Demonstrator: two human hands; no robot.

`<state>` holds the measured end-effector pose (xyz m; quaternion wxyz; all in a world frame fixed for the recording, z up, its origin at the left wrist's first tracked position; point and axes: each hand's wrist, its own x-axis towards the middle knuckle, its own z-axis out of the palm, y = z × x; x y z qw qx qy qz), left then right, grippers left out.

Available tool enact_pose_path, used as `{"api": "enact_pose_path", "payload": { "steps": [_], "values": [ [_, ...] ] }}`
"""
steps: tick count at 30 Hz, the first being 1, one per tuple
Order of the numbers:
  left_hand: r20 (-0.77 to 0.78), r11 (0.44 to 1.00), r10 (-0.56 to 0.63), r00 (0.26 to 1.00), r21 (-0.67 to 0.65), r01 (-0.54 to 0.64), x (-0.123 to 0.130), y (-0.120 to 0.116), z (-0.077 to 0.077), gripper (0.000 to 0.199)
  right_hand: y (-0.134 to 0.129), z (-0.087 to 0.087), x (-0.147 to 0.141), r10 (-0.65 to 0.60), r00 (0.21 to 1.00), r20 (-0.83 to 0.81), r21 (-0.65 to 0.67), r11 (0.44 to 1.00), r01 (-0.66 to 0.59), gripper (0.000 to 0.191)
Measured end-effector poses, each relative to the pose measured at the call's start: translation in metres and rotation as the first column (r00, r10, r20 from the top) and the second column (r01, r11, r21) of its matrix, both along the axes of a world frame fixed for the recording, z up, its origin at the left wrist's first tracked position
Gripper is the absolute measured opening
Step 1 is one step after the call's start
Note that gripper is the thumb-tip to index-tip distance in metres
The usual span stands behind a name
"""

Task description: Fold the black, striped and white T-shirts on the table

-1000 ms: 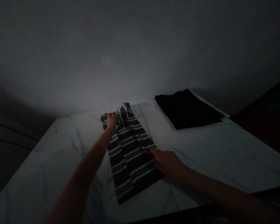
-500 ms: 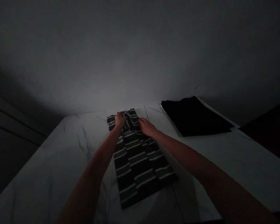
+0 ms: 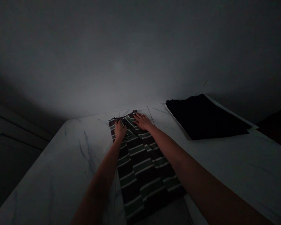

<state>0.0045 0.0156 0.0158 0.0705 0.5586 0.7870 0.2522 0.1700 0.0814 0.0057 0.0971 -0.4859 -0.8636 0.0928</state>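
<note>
A striped garment point(image 3: 139, 162), dark with green and white bands, lies lengthwise on the pale marbled surface point(image 3: 67, 165). Its long sides look folded inward, and pale lettering is partly visible below my hands. My left hand point(image 3: 120, 130) rests on the far left part of the cloth, its thumb apart from the other fingers. On the far right part, my right hand point(image 3: 142, 121) lies flat with fingers spread. My right forearm covers some of the garment's right edge.
Black folded cloth point(image 3: 203, 118) lies to the right on something white and flat. A grey wall point(image 3: 135, 62) rises behind the far edge of the surface. Dark panels point(image 3: 16, 150) stand at the left. The light is dim.
My right hand has moved from the garment's right edge up and inward onto its top. My left hand has shifted slightly nearer. The cloth's far end now lies flatter and straighter.
</note>
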Motion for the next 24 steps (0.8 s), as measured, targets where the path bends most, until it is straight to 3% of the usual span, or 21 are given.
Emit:
{"api": "enact_pose_path", "payload": {
  "steps": [6,9,11,13,15,17,19,24],
  "values": [
    [-0.022,0.999,-0.019,1.0,-0.039,0.018,0.002,-0.001,0.004,0.051,-0.01,0.007,-0.002,-0.042,0.999,0.016,-0.022,0.999,0.042,0.061],
    [-0.016,0.998,-0.025,1.0,-0.067,0.023,0.002,-0.005,0.016,0.05,-0.033,0.012,-0.003,-0.032,0.999,-0.007,0.007,0.999,0.032,0.058],
    [-0.069,1.0,-0.019,0.997,-0.007,0.018,0.008,-0.009,0.026,0.049,-0.056,0.012,0.001,-0.01,0.999,-0.034,0.036,0.999,0.011,0.054],
    [-0.172,0.99,-0.078,0.982,0.101,0.097,0.022,-0.013,0.035,0.047,-0.083,0.009,0.008,0.005,0.999,-0.051,0.04,0.999,-0.003,0.053],
    [-0.258,0.948,-0.27,0.928,0.098,0.304,0.044,-0.017,0.038,0.045,-0.113,0.005,0.02,0.024,0.999,-0.048,0.019,1.0,-0.023,0.054],
    [-0.256,0.86,-0.504,0.825,-0.057,0.508,0.068,-0.022,0.032,0.045,-0.144,0.001,0.034,0.055,0.997,-0.051,0.008,0.998,-0.054,0.058],
    [-0.241,0.77,-0.637,0.732,-0.197,0.606,0.087,-0.028,0.021,0.049,-0.177,-0.002,0.05,0.081,0.994,-0.071,0.021,0.997,-0.08,0.064],
    [-0.33,0.762,-0.646,0.688,-0.231,0.605,0.1,-0.04,-0.001,0.056,-0.256,0.0,0.096,0.159,0.985,-0.068,0.016,0.987,-0.158,0.066]
  ]
}}
